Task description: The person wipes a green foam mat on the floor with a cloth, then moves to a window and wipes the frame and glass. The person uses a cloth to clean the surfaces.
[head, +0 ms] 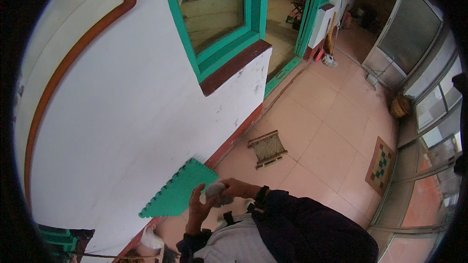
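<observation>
A bunched, light grey, soft-looking item (216, 190) is between my two hands at the lower middle of the head view; what exactly it is cannot be told. My right hand (236, 189) grips it from the right, with the fingers wrapped over its edge. My left hand (199, 204) is at its left side, thumb and fingers spread, the fingertips close to or touching it. Both wrists wear dark bands below dark sleeves. Beyond the hands, a green foam mat (182, 190) with a toothed edge rests against the white wall.
A low stool with a woven seat (268, 149) stands on the tiled floor. A patterned mat (380, 166) lies by the windows at right, a wicker basket (400, 106) beyond. A white bag (151, 238) is at lower left. Brooms and a mop (329, 60) lean near the green doorway.
</observation>
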A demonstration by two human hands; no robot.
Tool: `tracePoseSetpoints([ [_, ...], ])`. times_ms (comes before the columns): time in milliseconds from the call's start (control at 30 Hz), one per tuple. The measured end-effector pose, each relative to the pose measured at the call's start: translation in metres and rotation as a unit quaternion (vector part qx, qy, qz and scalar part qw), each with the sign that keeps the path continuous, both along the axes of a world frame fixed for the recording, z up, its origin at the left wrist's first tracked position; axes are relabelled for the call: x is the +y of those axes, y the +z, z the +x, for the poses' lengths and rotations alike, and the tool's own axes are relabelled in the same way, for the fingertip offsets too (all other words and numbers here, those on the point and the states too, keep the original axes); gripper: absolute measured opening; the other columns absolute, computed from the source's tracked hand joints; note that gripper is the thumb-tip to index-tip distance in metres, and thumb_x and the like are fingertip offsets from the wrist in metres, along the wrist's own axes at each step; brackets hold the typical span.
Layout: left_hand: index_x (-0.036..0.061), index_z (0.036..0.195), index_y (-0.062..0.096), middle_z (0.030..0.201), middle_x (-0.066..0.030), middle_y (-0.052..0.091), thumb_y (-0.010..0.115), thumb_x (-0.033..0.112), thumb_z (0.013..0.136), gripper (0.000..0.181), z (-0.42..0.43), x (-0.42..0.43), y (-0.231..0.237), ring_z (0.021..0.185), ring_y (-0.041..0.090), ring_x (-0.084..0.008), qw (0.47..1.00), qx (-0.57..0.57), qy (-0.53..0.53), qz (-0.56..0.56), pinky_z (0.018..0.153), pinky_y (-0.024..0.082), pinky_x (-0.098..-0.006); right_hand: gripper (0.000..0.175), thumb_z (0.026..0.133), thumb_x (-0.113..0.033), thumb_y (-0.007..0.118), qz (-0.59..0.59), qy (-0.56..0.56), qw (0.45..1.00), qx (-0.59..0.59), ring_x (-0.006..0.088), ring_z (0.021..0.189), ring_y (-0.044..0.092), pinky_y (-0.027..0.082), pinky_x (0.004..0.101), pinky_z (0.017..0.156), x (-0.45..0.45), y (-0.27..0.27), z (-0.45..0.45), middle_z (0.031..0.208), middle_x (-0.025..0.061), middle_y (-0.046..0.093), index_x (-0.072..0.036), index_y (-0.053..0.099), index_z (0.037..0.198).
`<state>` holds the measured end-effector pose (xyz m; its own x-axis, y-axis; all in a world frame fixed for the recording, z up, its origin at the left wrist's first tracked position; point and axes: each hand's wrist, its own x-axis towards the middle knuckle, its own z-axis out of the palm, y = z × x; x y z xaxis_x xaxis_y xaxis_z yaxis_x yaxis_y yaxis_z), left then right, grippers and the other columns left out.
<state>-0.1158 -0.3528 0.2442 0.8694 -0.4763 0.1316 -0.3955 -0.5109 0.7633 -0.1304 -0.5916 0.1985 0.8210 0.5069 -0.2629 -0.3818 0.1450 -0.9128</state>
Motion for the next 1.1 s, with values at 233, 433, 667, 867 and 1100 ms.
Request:
tracePoseSetpoints([
  [233, 0.0025, 0.145, 0.054, 0.134, -0.0171, 0.066, 0.083, 0.032, 0.089, 0.069, -0.006, -0.018, 0.016, 0.116, 0.067, -0.0280, 0.947, 0.304, -0.008, -0.105, 0.095, 0.056, -0.0423, 0.044, 0.088, -0.012, 0.071, -0.015, 0.004, 0.999, -0.038, 0.0189, 0.104, 0.065, 0.055, 0.0378, 0.092, -0.001, -0.009, 0.006, 0.120, 0.0082, 0.071, -0.003, 0.066, 0.131],
  [433, 0.0014, 0.137, 0.061, 0.123, -0.0165, 0.071, 0.082, 0.033, 0.090, 0.061, -0.003, -0.013, -0.002, 0.109, 0.069, -0.0255, 0.961, 0.266, -0.003, -0.068, 0.092, 0.057, -0.0406, 0.036, 0.089, -0.011, 0.071, -0.008, -0.029, 0.997, -0.068, 0.0167, 0.093, 0.068, 0.058, 0.0375, 0.081, -0.002, -0.020, 0.008, 0.111, 0.0082, 0.074, -0.004, 0.069, 0.125],
  [667, -0.0025, 0.125, 0.066, 0.112, -0.0140, 0.074, 0.079, 0.023, 0.089, 0.047, -0.008, -0.005, -0.015, 0.099, 0.072, -0.0230, 0.956, 0.289, 0.017, -0.045, 0.086, 0.058, -0.0392, 0.042, 0.083, -0.004, 0.068, -0.029, -0.008, 0.998, -0.051, 0.0183, 0.102, 0.066, 0.055, 0.0382, 0.092, -0.002, -0.017, 0.007, 0.112, 0.0071, 0.072, -0.002, 0.069, 0.126],
  [867, -0.0011, 0.124, 0.067, 0.114, -0.0134, 0.075, 0.078, 0.028, 0.092, 0.045, -0.017, 0.001, -0.016, 0.100, 0.071, -0.0223, 0.955, 0.290, 0.040, -0.041, 0.086, 0.058, -0.0423, 0.044, 0.082, -0.004, 0.070, -0.078, 0.007, 0.996, -0.052, 0.0169, 0.104, 0.065, 0.054, 0.0366, 0.094, 0.005, -0.022, 0.006, 0.114, 0.0065, 0.072, -0.003, 0.069, 0.126],
  [1100, -0.0017, 0.125, 0.067, 0.109, -0.0124, 0.074, 0.075, 0.015, 0.091, 0.038, -0.034, 0.010, -0.020, 0.096, 0.070, -0.0194, 0.947, 0.296, 0.082, -0.093, 0.084, 0.059, -0.0373, 0.043, 0.085, -0.010, 0.076, -0.058, 0.034, 0.997, -0.039, 0.0189, 0.105, 0.066, 0.054, 0.0381, 0.095, 0.009, -0.023, -0.002, 0.115, 0.0072, 0.072, -0.002, 0.069, 0.127],
])
